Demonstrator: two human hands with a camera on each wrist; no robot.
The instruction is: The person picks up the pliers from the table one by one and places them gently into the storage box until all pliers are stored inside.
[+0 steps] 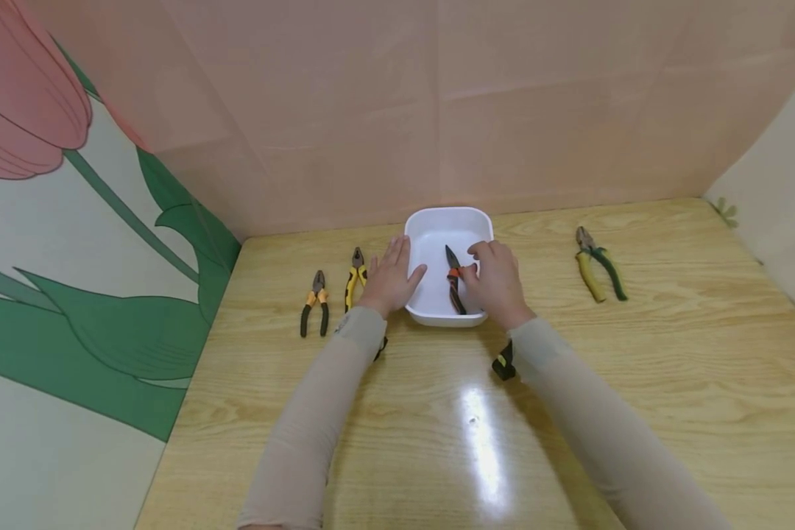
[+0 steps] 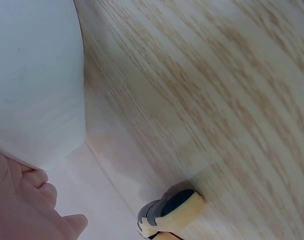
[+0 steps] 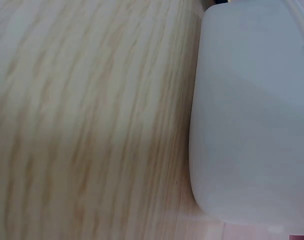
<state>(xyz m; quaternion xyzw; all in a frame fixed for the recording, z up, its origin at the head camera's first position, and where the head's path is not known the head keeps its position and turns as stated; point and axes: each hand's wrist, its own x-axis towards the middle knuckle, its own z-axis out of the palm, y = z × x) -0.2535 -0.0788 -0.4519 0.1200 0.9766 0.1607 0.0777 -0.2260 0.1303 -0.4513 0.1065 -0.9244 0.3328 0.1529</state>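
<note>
A white plastic tub (image 1: 430, 294) stands at the back middle of the table. Inside it lies a pair of pliers (image 1: 453, 283) with orange-and-black handles and a dark pointed nose. My right hand (image 1: 497, 283) reaches over the tub's right wall with curled fingers, the thumb at one handle, and grips the pliers there; part of that handle is hidden under the hand. Along the left rim my left hand (image 1: 392, 280) rests with straight fingers, thumb over the edge. In the left wrist view, the tub's outer wall (image 2: 36, 85) is beside the left hand (image 2: 26, 205).
Left of the tub lie yellow-and-black pliers (image 1: 352, 283), partly behind the left hand, and orange-and-black pliers (image 1: 315, 302). Pliers with yellow and green handles (image 1: 596, 261) lie to the right. A pink-draped wall (image 1: 344, 147) rises behind the table (image 1: 424, 412).
</note>
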